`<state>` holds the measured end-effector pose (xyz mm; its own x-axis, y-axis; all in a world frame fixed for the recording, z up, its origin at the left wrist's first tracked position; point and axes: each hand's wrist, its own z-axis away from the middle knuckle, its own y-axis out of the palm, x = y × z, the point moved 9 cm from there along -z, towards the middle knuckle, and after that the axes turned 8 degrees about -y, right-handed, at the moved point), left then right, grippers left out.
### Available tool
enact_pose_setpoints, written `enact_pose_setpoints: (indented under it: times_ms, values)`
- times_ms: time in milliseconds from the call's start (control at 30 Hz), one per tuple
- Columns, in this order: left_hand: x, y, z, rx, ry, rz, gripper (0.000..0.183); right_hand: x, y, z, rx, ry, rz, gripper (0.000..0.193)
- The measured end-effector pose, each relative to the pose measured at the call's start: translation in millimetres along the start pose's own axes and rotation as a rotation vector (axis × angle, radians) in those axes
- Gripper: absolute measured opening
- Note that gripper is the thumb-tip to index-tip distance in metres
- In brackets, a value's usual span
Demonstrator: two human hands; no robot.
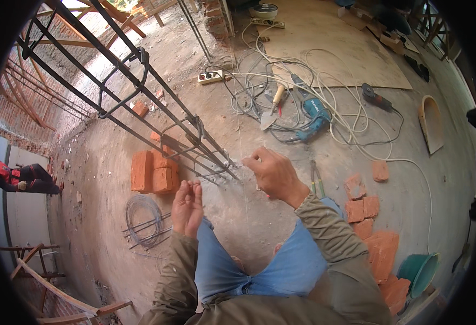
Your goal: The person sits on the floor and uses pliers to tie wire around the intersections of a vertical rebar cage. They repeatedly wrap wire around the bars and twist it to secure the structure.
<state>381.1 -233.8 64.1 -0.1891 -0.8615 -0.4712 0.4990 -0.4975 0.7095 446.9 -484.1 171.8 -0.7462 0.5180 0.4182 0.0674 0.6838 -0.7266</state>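
In front of me, a cage of dark steel rebar (140, 86) with square stirrups leans across from the upper left, its lower end at the concrete floor between my hands. My left hand (188, 210) is closed in a pinch beside the cage's lower end; what is in the fingertips is too fine to name. On the other side, my right hand (274, 174) is also closed, thumb against the fingers, and what it holds cannot be made out. A thin pale string (241, 130) runs along the floor between the hands. Pliers (317, 179) with green handles lie by my right forearm.
Red bricks (141, 171) lie left of the cage, near a wire coil (143, 221). More bricks (381, 252) and a green bucket (419, 275) are at the right. Beyond are a blue drill (313, 111), trowel (270, 116), angle grinder (377, 98) and tangled cables. A person (24, 177) is far left.
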Motion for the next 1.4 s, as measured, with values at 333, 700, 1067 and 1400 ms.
enact_pose_setpoints:
  times_ms: [333,700,1067,1400]
  values:
    - [143,3,-37,-0.225,-0.131,0.069,0.021,-63,39,50,0.151,0.107,-0.197,0.021]
    - [76,-81,-74,-0.513,-0.052,-0.938,0.032,-200,135,34,0.217,0.44,-0.144,0.02]
    - [89,-102,-123,-0.347,0.234,-0.982,0.028,-191,192,3,0.15,0.558,0.016,0.019]
    - [83,-92,-122,-0.526,0.404,-1.277,0.026,-183,205,-8,0.204,0.437,-0.006,0.024]
